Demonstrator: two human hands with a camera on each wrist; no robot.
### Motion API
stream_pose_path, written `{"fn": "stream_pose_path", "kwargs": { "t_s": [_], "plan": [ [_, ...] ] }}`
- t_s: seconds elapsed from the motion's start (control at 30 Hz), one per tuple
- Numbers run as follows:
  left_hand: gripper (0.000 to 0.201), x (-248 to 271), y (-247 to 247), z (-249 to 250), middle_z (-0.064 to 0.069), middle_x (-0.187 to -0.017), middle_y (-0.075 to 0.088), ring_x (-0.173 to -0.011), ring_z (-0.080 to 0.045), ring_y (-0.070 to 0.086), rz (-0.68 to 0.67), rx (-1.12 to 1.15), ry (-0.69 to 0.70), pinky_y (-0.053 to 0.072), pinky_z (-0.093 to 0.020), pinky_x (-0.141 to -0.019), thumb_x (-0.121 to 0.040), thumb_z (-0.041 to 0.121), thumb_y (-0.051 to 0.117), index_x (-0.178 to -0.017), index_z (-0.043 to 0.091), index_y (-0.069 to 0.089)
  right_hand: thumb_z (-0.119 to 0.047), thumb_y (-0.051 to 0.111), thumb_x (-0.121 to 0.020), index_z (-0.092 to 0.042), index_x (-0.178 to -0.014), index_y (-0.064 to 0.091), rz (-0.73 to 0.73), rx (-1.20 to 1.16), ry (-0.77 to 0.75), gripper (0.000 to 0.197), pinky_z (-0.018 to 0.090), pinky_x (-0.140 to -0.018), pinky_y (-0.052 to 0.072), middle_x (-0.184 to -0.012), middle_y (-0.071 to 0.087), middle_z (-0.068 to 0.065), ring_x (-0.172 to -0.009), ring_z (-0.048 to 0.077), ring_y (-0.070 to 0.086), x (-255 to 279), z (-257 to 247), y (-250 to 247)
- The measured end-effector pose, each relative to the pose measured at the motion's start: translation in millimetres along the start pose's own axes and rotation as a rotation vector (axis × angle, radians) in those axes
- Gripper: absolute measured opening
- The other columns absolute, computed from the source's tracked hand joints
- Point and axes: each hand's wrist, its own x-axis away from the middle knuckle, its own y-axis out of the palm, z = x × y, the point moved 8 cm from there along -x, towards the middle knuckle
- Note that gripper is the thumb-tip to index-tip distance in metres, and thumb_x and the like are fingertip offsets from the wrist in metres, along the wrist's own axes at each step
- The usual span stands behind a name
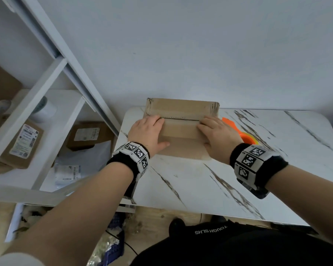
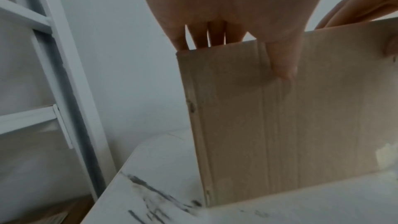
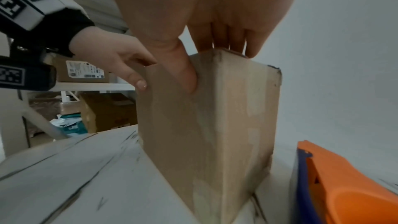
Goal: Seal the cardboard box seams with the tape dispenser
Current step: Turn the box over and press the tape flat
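Observation:
A brown cardboard box (image 1: 181,129) stands on the marble table (image 1: 200,185) against the wall, its top flaps meeting at a dark seam (image 1: 181,119). My left hand (image 1: 148,131) grips the box's left top corner, with the fingers laid over the top and the thumb (image 2: 282,60) on the near face. My right hand (image 1: 217,133) grips the right top corner the same way, thumb (image 3: 187,74) on the near face. The orange tape dispenser (image 1: 246,136) lies on the table just right of the box (image 3: 204,134), partly hidden behind my right hand.
A white shelf rack (image 1: 46,116) stands left of the table, holding labelled parcels (image 1: 23,143) and bags. The wall is right behind the box. Bare marble tabletop stretches in front of the box and to the right.

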Motion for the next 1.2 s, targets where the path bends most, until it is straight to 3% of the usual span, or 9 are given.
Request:
{"fn": "stream_pose_path", "kwargs": {
  "t_s": [0.2, 0.33, 0.43, 0.53, 0.6, 0.7, 0.93, 1.07, 1.2],
  "plan": [
    [0.080, 1, -7, -8, 0.003, -0.148, 0.034, -0.133, -0.021, 0.031, 0.035, -0.024, 0.025, 0.024, -0.034, -0.110, -0.076, 0.061, 0.058, -0.138, 0.014, 0.040, -0.016, 0.053, -0.085, -0.009, -0.142, 0.031, -0.030, -0.007, 0.037, 0.062, 0.032, -0.117, 0.009, -0.155, 0.022, 0.008, -0.143, 0.023, 0.017, -14, -32, 6],
    [0.081, -2, 6, -8, -0.004, -0.157, 0.019, -0.145, -0.020, 0.012, -0.061, 0.022, 0.050, 0.007, -0.035, -0.118, -0.084, 0.059, 0.049, -0.145, 0.011, 0.026, -0.025, 0.051, -0.089, -0.012, -0.149, 0.014, -0.076, 0.000, -0.074, 0.072, 0.028, -0.118, 0.001, -0.160, 0.006, 0.003, -0.147, 0.016, 0.006, -29, -65, 15],
    [0.079, -1, 12, -9, -0.005, -0.158, 0.014, -0.146, -0.019, 0.008, -0.078, 0.032, 0.061, 0.005, -0.033, -0.119, -0.088, 0.055, 0.045, -0.147, 0.011, 0.018, -0.030, 0.051, -0.090, -0.011, -0.150, 0.006, -0.089, 0.025, -0.092, 0.078, 0.027, -0.117, -0.001, -0.160, 0.003, 0.004, -0.147, 0.015, 0.003, -44, -78, 20],
    [0.078, 2, 14, -12, -0.002, -0.157, 0.015, -0.145, -0.018, 0.010, -0.054, 0.005, 0.064, 0.005, -0.035, -0.119, -0.088, 0.055, 0.044, -0.148, 0.013, 0.016, -0.035, 0.057, -0.086, -0.010, -0.148, 0.014, -0.082, 0.027, -0.029, 0.079, 0.031, -0.116, 0.015, -0.157, 0.012, 0.004, -0.145, 0.019, 0.014, -52, -79, 24],
    [0.080, 3, 13, -13, -0.001, -0.156, 0.017, -0.144, -0.018, 0.014, -0.027, -0.039, 0.070, 0.005, -0.038, -0.118, -0.087, 0.056, 0.045, -0.148, 0.014, 0.015, -0.038, 0.061, -0.083, -0.011, -0.143, 0.026, -0.042, 0.014, 0.045, 0.075, 0.036, -0.105, 0.036, -0.152, 0.021, 0.002, -0.138, 0.020, 0.025, -53, -72, 19],
    [0.081, 0, 12, -14, 0.000, -0.155, 0.019, -0.144, -0.018, 0.015, -0.020, -0.051, 0.074, 0.005, -0.040, -0.118, -0.085, 0.056, 0.048, -0.147, 0.014, 0.016, -0.045, 0.066, -0.075, -0.010, -0.131, 0.040, -0.021, -0.008, 0.145, 0.071, 0.040, -0.094, 0.046, -0.140, 0.033, 0.004, -0.128, 0.023, 0.032, -47, -49, 11],
    [0.082, -2, 11, -17, 0.000, -0.154, 0.022, -0.144, -0.019, 0.013, -0.021, -0.001, 0.110, 0.004, -0.039, -0.119, -0.082, 0.056, 0.054, -0.146, 0.015, 0.022, -0.056, 0.071, -0.068, -0.011, -0.115, 0.053, 0.036, 0.037, 0.252, 0.068, 0.039, -0.093, 0.043, -0.123, 0.044, 0.005, -0.120, 0.025, 0.039, -19, -5, -4],
    [0.084, -1, 17, -26, -0.006, -0.159, -0.001, -0.146, -0.019, -0.005, -0.061, -0.007, 0.117, 0.003, -0.037, -0.119, -0.087, 0.055, 0.047, -0.149, 0.014, 0.007, -0.056, 0.069, -0.070, -0.012, -0.126, 0.049, 0.112, 0.061, 0.276, 0.074, 0.035, -0.105, 0.032, -0.129, 0.046, 0.004, -0.124, 0.025, 0.040, -6, 1, -6],
    [0.089, -5, 20, -26, -0.009, -0.159, -0.004, -0.146, -0.020, -0.005, -0.093, -0.078, 0.130, 0.000, -0.033, -0.119, -0.088, 0.058, 0.041, -0.149, 0.008, 0.000, -0.050, 0.068, -0.076, -0.009, -0.137, 0.041, 0.096, 0.071, 0.272, 0.078, 0.035, -0.108, 0.030, -0.136, 0.046, 0.004, -0.131, 0.024, 0.036, -3, 2, -2]
  ]
}}
